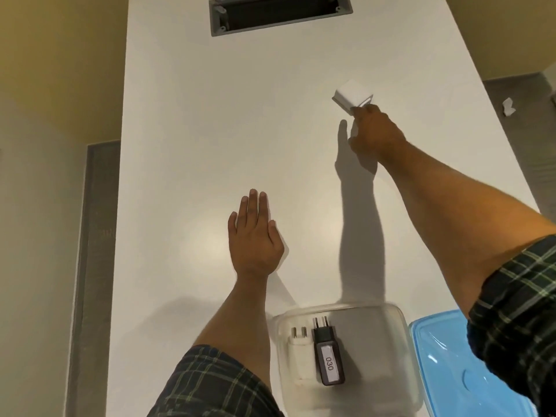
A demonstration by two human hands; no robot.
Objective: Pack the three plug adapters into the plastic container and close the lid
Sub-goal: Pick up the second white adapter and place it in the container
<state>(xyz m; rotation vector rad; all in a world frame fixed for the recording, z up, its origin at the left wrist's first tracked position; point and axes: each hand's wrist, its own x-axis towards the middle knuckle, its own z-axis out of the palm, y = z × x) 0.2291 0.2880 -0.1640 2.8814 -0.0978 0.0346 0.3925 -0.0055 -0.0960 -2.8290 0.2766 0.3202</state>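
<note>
Adapters number two in the plastic container point(400, 323) so far: a white adapter point(298, 349) and a black adapter point(328, 356) with a "030" label lie side by side on its floor, pins pointing away from the person. The third adapter point(352, 96), white, sits far out on the worktop point(210, 130), where the right hand point(374, 135) has its fingertips on the near edge; whether they have closed round it I cannot tell. The left hand point(255, 239) lies flat and spread, holding nothing. The blue lid point(445, 356) rests off, just right of the container. Nothing blocks the path back. A cable hatch point(279, 13) sits well clear.
</note>
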